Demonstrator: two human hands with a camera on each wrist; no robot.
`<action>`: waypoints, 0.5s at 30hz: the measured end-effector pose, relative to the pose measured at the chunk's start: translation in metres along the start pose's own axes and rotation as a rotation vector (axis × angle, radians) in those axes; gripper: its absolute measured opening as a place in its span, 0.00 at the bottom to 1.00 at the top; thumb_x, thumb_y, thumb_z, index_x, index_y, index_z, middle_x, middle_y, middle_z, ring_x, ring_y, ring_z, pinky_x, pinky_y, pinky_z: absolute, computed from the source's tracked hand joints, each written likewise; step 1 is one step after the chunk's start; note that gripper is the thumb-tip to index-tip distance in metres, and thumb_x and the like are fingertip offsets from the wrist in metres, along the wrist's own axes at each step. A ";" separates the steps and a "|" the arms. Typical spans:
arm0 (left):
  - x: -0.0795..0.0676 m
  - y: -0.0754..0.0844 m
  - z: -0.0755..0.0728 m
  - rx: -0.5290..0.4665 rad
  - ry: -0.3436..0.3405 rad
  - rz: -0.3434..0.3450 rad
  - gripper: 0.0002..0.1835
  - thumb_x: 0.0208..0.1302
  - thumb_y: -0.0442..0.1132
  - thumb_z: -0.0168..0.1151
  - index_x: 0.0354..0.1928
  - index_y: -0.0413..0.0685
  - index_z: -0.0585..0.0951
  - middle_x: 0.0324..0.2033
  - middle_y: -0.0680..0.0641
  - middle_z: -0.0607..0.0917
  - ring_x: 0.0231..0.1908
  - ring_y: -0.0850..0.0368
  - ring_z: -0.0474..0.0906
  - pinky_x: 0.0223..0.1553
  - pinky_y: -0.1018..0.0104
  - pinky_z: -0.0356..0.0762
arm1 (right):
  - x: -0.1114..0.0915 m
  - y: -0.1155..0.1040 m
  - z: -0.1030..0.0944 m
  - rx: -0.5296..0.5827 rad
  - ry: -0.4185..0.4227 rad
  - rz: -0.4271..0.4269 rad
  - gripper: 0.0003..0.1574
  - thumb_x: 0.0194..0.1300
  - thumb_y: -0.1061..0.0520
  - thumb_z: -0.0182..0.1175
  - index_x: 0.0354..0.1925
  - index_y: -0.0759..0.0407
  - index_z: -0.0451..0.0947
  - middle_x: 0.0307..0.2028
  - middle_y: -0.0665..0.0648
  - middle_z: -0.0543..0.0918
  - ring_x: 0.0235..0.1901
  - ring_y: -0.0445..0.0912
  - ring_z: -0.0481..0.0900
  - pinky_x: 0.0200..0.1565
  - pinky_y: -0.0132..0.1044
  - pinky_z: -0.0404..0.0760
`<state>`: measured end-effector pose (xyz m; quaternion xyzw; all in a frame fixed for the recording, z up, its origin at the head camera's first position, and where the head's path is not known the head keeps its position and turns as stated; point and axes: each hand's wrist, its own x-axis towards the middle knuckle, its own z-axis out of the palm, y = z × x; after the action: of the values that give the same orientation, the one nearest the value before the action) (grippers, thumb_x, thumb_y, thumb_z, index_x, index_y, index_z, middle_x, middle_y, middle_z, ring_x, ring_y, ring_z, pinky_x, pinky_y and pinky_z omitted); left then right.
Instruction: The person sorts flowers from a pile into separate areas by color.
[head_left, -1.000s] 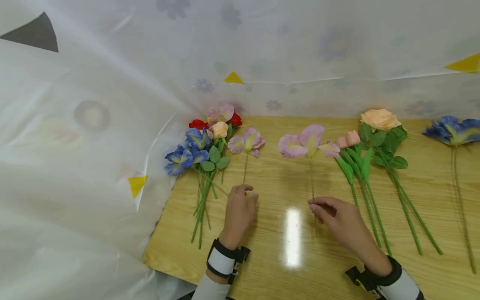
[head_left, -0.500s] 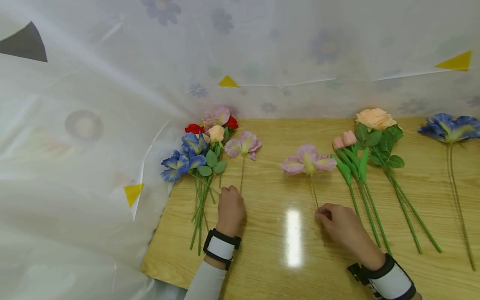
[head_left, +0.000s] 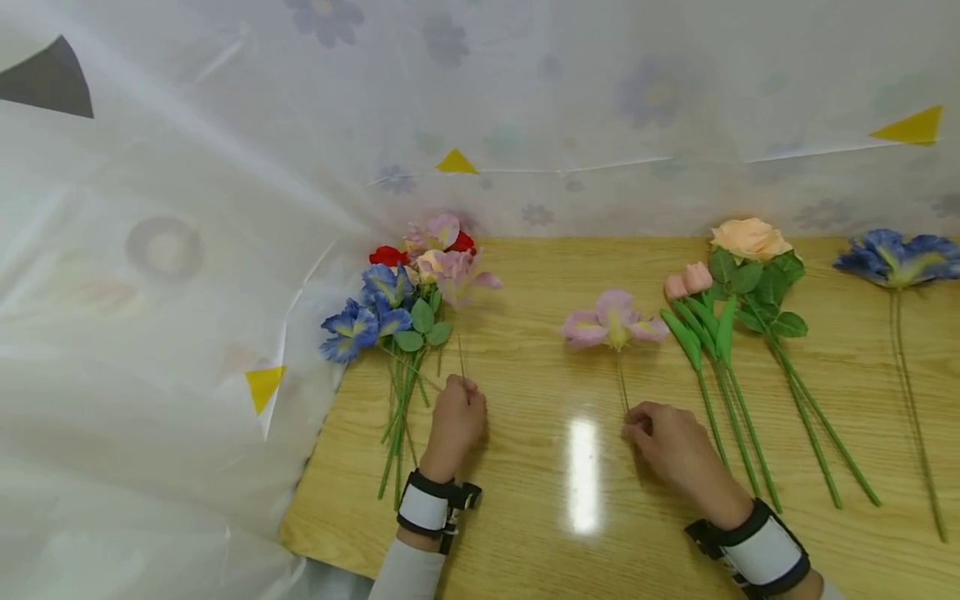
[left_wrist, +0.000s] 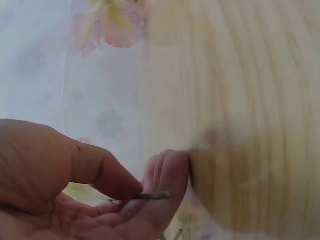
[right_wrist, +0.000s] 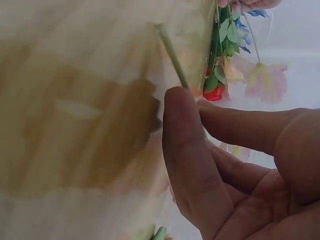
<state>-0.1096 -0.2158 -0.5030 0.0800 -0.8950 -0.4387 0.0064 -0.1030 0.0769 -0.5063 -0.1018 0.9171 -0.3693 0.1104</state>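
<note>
My left hand (head_left: 456, 421) pinches the thin stem of a pink artificial iris (head_left: 456, 277), whose bloom stands in front of the flower pile in the head view. In the left wrist view the cut end of that stem (left_wrist: 152, 195) pokes out between thumb and fingers. Further right, my right hand (head_left: 675, 446) holds a second pink iris (head_left: 615, 318) by its stem between thumb and index finger. Its lower stem (right_wrist: 172, 57) sticks out past the fingertips in the right wrist view. Most of the right iris's bloom is out of that view.
Blue irises (head_left: 351, 329), red blooms (head_left: 388, 256) and a leafy peach rose lie bunched at the left. On the right are pink tulips (head_left: 687, 282), a large peach rose (head_left: 752, 239) and a blue iris (head_left: 897, 260). White patterned sheeting (head_left: 570, 108) borders the wooden table (head_left: 540, 500).
My left hand has taken hold of the left pink iris and raised it, its bloom moving left in front of the pile. The right pink iris has been lowered towards the table.
</note>
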 end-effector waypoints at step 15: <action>-0.034 0.042 0.024 -0.427 0.022 0.132 0.21 0.81 0.43 0.34 0.38 0.34 0.70 0.24 0.47 0.69 0.22 0.60 0.60 0.27 0.70 0.61 | -0.009 -0.018 0.002 0.190 0.181 -0.186 0.22 0.72 0.48 0.57 0.56 0.61 0.75 0.31 0.52 0.76 0.22 0.41 0.71 0.22 0.33 0.71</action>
<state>-0.0836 -0.1663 -0.4831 0.0229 -0.7849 -0.6162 0.0616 -0.0920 0.0651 -0.4934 -0.1416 0.8708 -0.4708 0.0019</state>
